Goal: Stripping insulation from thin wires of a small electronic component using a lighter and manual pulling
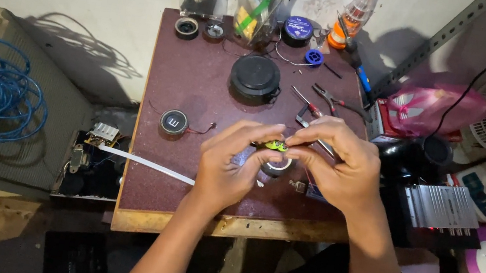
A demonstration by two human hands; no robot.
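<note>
**2 hands pinch a small green part at frame centre**

The left hand (227, 170) and right hand (337, 166) meet fingertip to fingertip, both clamped on the small green part (276, 145), held above the table (193, 81) for close work. Pliers (329, 98) lie within reach, upper right.

Small component (276, 144): yellow-green with dark markings, tiny, details too small to tell. Pinched between the fingers (270, 136) of both hands, held above the table (200, 76), directly over a grey cylindrical part (275, 166) partly hidden beneath the hands.
</note>
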